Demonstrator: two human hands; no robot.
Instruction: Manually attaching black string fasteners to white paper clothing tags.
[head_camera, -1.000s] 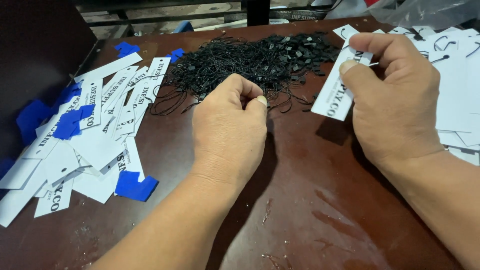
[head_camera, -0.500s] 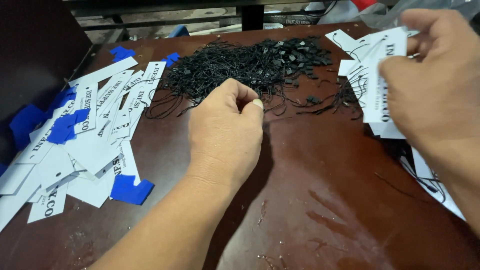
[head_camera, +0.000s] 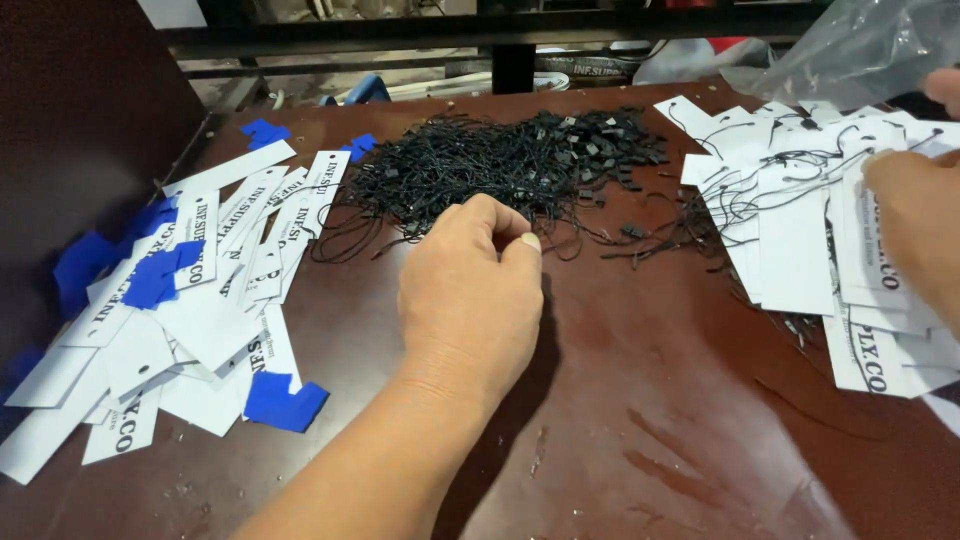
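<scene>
My left hand rests mid-table with its fingertips pinched together at the near edge of a heap of black string loops; a strand seems caught between thumb and finger. My right hand is at the right edge of view, partly cut off. It holds a white paper tag down on a pile of white tags with strings threaded through them.
The brown table also carries a spread of loose white tags on the left, mixed with blue paper pieces. A clear plastic bag lies at the back right. A dark panel walls the left side.
My right hand carried its white tag from beside the string heap out to the right and set it on the strung pile. My left hand stayed at the heap's edge.
</scene>
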